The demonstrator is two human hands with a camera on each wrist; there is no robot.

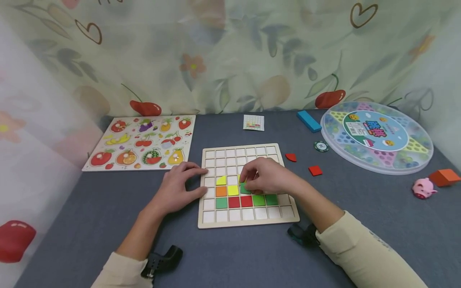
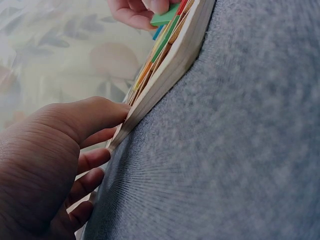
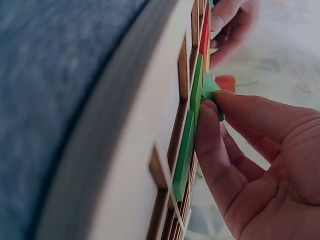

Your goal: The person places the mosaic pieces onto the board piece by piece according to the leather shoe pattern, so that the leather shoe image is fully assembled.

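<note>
A wooden grid board [image 1: 248, 224] lies in the middle of the grey table, with yellow, orange, green and red tiles set in its lower rows. My right hand [image 1: 248, 185] is over the board's middle and pinches a green tile [image 1: 245, 189] at the grid surface. The right wrist view shows that green tile [image 3: 210, 87] tilted between thumb and finger of my right hand [image 3: 212, 102], against the board [image 3: 140, 150]. My left hand [image 1: 198, 182] rests on the board's left edge, holding nothing. In the left wrist view, my left hand [image 2: 117, 132] has its thumb touching the board's side [image 2: 170, 65].
A fruit puzzle [image 1: 142, 142] lies at the back left and a small pattern card [image 1: 253, 122] behind the board. To the right are a blue block [image 1: 308, 121], a chip [image 1: 321, 146], red pieces [image 1: 315, 171], a round game box [image 1: 376, 136], a pink pig [image 1: 424, 188] and an orange block [image 1: 444, 177].
</note>
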